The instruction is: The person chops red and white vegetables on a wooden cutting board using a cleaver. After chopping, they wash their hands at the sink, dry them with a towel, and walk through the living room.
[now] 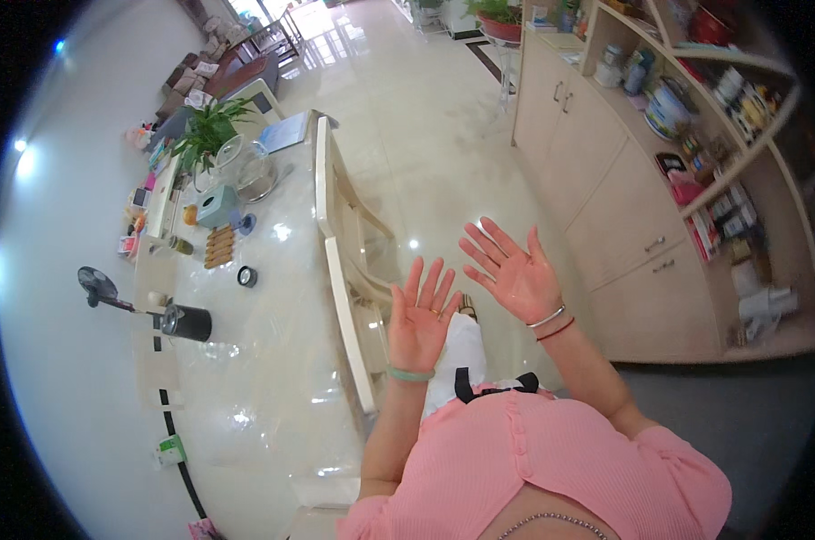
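Palm up and with nothing in it, my left hand is held out in front of my body, its fingers spread. A green bangle circles that wrist and a ring sits on one finger. My right hand, a little farther out and to the right, also shows its bare palm with the fingers apart. A silver bangle and a thin red cord are on the right wrist. Nearest to the left hand is a cream chair tucked along the table; the hand looks apart from it.
A long table on the left carries a black canister, a tissue box, a wooden slatted mat, a glass pitcher and a potted plant. Cabinets with crowded shelves line the right. Glossy tiled floor runs between.
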`<action>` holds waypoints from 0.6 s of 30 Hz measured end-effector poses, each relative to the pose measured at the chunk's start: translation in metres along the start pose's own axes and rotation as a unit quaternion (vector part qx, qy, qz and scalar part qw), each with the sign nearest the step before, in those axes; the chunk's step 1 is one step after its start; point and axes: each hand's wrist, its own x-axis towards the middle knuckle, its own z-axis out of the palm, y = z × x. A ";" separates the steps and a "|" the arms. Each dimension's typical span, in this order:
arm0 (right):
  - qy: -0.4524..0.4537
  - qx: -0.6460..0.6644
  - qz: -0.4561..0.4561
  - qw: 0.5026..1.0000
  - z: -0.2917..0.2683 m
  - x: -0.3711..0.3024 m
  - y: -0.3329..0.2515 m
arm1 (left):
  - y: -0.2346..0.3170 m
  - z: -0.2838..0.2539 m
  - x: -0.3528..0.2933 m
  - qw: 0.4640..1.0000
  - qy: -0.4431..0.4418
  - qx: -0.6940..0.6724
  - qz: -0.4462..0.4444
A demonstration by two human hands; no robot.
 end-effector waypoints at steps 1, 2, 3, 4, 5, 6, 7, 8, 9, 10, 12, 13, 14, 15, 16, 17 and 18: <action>-0.005 0.001 0.004 1.000 -0.006 0.021 -0.011 | 0.003 -0.002 0.025 1.000 0.002 -0.001 0.002; -0.009 0.001 0.008 1.000 -0.012 0.043 -0.022 | 0.006 -0.004 0.050 1.000 0.001 -0.005 0.003; -0.019 -0.003 0.008 1.000 -0.012 0.066 -0.037 | 0.010 -0.003 0.077 1.000 -0.007 -0.008 0.006; -0.018 -0.006 0.006 1.000 -0.015 0.086 -0.050 | 0.015 -0.002 0.104 1.000 -0.016 -0.011 0.008; -0.017 -0.009 0.004 1.000 -0.020 0.103 -0.060 | 0.021 -0.003 0.129 1.000 -0.012 -0.011 0.003; -0.023 -0.019 0.006 1.000 -0.022 0.126 -0.076 | 0.028 -0.003 0.158 1.000 -0.015 -0.014 0.005; -0.020 -0.024 0.002 1.000 -0.024 0.145 -0.093 | 0.030 -0.002 0.189 1.000 -0.017 -0.025 0.006; -0.018 -0.028 -0.002 0.999 -0.026 0.164 -0.109 | 0.034 0.004 0.221 0.999 -0.033 -0.019 0.005; -0.004 -0.020 -0.011 1.000 -0.030 0.177 -0.119 | 0.039 0.006 0.244 0.999 -0.038 -0.011 -0.009; 0.007 -0.026 -0.020 0.999 -0.033 0.193 -0.135 | 0.041 0.010 0.268 0.999 -0.044 -0.001 -0.023; 0.017 -0.024 -0.039 0.999 -0.037 0.232 -0.158 | 0.048 0.017 0.315 0.998 -0.054 -0.005 -0.031; 0.015 -0.018 -0.041 0.999 -0.041 0.252 -0.166 | 0.050 0.016 0.337 0.998 -0.054 -0.008 -0.037; 0.013 -0.012 -0.042 0.999 -0.046 0.270 -0.175 | 0.054 0.015 0.360 0.998 -0.054 -0.011 -0.041; 0.014 -0.004 -0.035 0.999 -0.055 0.288 -0.182 | 0.056 0.010 0.380 0.998 -0.048 -0.010 -0.043; 0.016 0.002 -0.033 0.999 -0.063 0.308 -0.190 | 0.060 0.005 0.401 0.998 -0.042 -0.010 -0.044; 0.018 0.008 -0.029 0.999 -0.071 0.328 -0.199 | 0.064 0.001 0.421 0.998 -0.034 -0.009 -0.044; 0.022 0.014 -0.023 0.999 -0.080 0.350 -0.207 | 0.068 -0.003 0.443 0.999 -0.025 -0.010 -0.043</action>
